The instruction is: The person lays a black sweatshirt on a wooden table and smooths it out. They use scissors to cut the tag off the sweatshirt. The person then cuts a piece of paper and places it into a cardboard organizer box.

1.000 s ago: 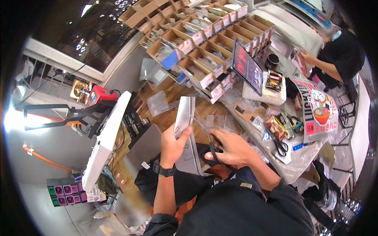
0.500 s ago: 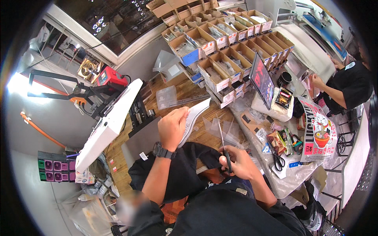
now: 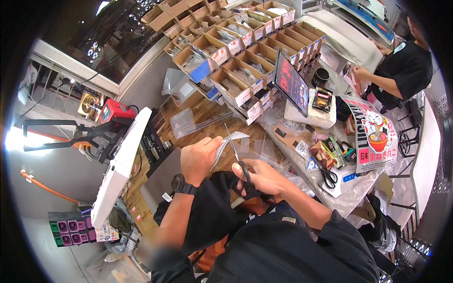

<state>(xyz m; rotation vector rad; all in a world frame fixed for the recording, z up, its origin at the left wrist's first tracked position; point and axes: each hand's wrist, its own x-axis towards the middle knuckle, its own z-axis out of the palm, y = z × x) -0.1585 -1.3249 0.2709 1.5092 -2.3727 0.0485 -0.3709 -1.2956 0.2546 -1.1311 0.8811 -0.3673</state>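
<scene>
The person's left hand [image 3: 200, 158] is curled tightly around a pale sheet [image 3: 239, 135], whose pointed corner juts out to the right of the fist. The right hand [image 3: 262, 176], lower and just beside, grips scissors [image 3: 244, 171] by their black handles, blades pointing up at the sheet; whether they touch it cannot be told.

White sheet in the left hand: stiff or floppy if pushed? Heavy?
Probably floppy: the white sheet bends beyond the left hand. Likely light for its size: its visible edge looks thin. Its free end may buckle when pushed, since only the left hand appears to grip it.
</scene>
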